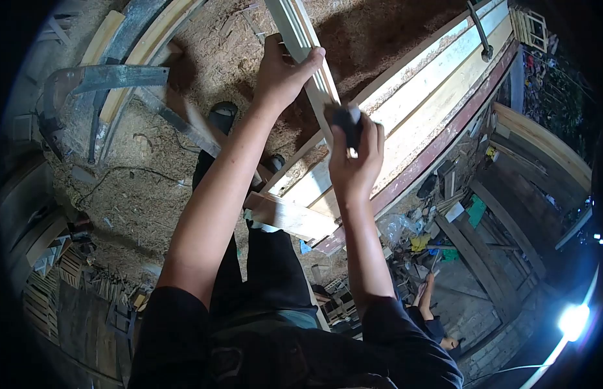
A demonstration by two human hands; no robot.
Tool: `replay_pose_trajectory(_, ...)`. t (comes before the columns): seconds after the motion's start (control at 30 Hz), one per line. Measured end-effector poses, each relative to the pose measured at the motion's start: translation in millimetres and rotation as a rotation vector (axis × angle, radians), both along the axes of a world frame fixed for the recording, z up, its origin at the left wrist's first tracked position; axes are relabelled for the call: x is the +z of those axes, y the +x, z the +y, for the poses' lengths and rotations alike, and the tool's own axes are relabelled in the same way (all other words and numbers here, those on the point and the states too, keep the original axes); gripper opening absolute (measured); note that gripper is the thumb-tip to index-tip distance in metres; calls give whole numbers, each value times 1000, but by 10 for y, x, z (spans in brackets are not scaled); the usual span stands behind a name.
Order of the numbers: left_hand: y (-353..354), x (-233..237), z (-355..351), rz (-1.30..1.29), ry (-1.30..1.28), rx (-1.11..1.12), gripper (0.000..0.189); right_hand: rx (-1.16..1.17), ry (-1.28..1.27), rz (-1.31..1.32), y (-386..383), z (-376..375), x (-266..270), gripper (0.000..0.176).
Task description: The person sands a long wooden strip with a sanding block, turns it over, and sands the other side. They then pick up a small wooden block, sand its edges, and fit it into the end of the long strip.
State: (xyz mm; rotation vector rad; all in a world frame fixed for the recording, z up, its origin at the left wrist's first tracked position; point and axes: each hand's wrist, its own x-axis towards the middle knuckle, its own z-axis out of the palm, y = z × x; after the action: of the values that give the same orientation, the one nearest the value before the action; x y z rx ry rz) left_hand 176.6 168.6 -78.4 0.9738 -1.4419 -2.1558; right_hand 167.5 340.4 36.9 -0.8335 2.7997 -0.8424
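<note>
A long, pale grooved wood strip slants from the top of the view down toward the bench. My left hand is closed around the strip, its thumb lying across the top face. Lower down, my right hand grips a small dark block against or just over the strip; motion blurs it, and its exact kind cannot be made out. Beneath my right hand lies the plank-topped workbench. The strip's lower end is hidden behind my right hand.
A handsaw rests at the left beside curved timbers. A bent iron bar stands on the bench's far end. Sawdust covers the floor. Another person is low at the right, near a bright lamp.
</note>
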Motion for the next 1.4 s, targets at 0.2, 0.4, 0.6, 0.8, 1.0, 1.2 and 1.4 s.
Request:
replay_pose_trajectory(0.2, 13, -53, -51, 22, -109, 14, 55, -123, -192, -256, -229, 105, -40, 40)
replay_pose_trajectory(0.4, 39, 9, -92, -31, -169, -60, 64, 52, 85, -93, -113, 475, -71, 43)
replay_pose_trajectory(0.6, 56, 269, -42, -339, -258, -37, 110, 0, -4, -141, 166, 877, 80, 45)
replay_pose_trajectory(0.8, -94, 790, 291, -271, -952, 96, 94, -64, -14, -178, 570, 2082, 23, 51)
replay_pose_trajectory(1.0, -377, 435, 670, -301, -1497, -53, 62, -225, 17, -384, 1062, 3302, 131, 53)
replay_pose_trajectory(1.2, -435, 242, 559, -557, -1667, -164, 58, -115, -114, -349, 811, 3370, 78, 44)
replay_pose_trajectory(1.4, -311, 414, 863, -413, -1623, -170, 50, -49, -306, -287, 385, 2524, -130, 42)
